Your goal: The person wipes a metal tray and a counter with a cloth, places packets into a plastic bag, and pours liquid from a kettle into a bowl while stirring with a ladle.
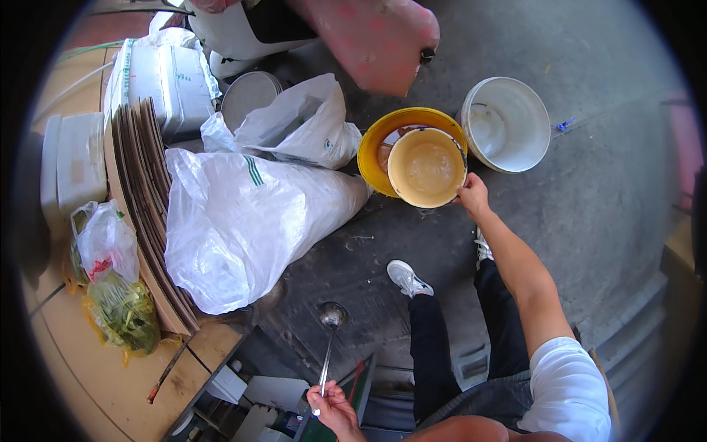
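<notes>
My left hand is closed round the handle of a long metal ladle, whose bowl points away from me over the dark floor. With my arm stretched forward, my right hand grips the near right rim of a cream-yellow basin with a dark, chipped edge. The inside of the basin looks wet, with a pale film at its bottom. It is over the right part of a yellow bucket, and hides much of what is in that bucket. A white bucket stands just to the right.
White plastic sacks lie left of the buckets. A tiled counter on the left bears stacked cardboard, bagged greens and white foam boxes. A pink cloth-like cover hangs at the far side. My shoes are on the floor.
</notes>
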### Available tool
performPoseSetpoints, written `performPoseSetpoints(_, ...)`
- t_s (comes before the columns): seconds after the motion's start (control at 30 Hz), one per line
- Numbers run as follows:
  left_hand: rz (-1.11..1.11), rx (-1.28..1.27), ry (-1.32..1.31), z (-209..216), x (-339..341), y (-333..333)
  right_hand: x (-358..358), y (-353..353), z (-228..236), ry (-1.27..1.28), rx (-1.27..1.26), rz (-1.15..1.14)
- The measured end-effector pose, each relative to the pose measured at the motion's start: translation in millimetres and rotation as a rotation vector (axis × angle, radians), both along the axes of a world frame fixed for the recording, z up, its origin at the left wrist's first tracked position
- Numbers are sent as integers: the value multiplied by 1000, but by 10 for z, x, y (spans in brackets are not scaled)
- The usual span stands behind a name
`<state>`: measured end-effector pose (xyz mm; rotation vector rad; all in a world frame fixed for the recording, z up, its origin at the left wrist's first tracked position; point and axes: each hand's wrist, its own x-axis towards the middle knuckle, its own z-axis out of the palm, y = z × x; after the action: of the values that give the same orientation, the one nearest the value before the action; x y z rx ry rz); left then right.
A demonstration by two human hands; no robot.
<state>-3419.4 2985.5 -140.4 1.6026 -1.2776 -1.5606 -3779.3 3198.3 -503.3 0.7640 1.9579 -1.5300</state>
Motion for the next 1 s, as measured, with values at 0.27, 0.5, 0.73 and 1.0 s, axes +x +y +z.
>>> performPoseSetpoints(0.27,-41,13,43,193,-108,-66,30,-109,464,-82,36,-15)
performPoseSetpoints(0.5,-38,0,48,259,-183,-100,-53,-350,522,-47,-45,-41)
performPoseSetpoints(0.73,-160,26,48,198,-338,-135,-180,-461,593,-34,-245,-132)
performPoseSetpoints(1.0,-458,-35,237,-497,-1662,-245,-263,-215,1403,147,-174,63)
